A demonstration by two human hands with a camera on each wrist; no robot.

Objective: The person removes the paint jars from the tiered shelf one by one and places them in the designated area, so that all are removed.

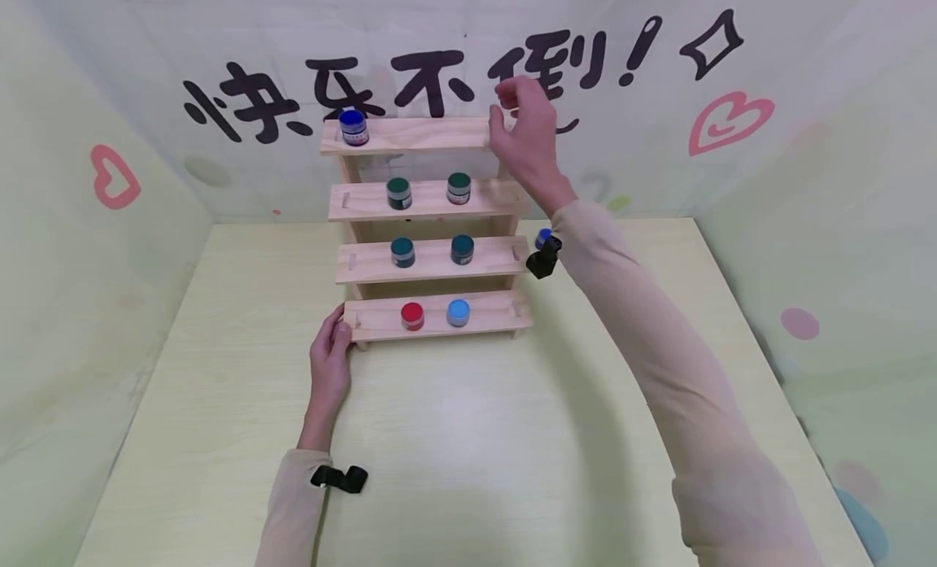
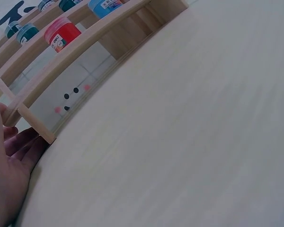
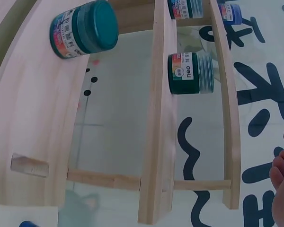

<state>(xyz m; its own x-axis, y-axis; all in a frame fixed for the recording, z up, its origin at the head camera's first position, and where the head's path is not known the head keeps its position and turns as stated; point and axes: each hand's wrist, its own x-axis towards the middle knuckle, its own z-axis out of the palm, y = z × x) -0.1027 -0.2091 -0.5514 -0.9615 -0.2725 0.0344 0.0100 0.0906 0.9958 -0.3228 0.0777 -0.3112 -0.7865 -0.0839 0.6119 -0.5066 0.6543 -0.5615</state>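
A four-tier wooden display rack point(image 1: 437, 329) stands at the back of the table, with small paint jars on its tiers. My left hand point(image 1: 331, 364) grips the left end of its lowest tier; in the left wrist view, the fingers point(image 2: 26, 142) reach behind the rack's leg. My right hand point(image 1: 529, 132) is raised at the right end of the top tier, its fingers loosely bent with nothing visible between them. A dark blue jar point(image 1: 354, 129) sits at the top tier's left end. Below are dark green jars point(image 1: 459, 189), teal jars point(image 1: 462, 250), a red jar point(image 1: 412, 316) and a light blue jar point(image 1: 458, 312).
Another blue-lidded jar point(image 1: 543, 237) is on the table right of the rack, partly hidden by the right wrist's black camera point(image 1: 544, 258). Behind the rack hangs a white cloth point(image 1: 439, 30) with large black characters. Pale table surface point(image 1: 454, 437) extends in front.
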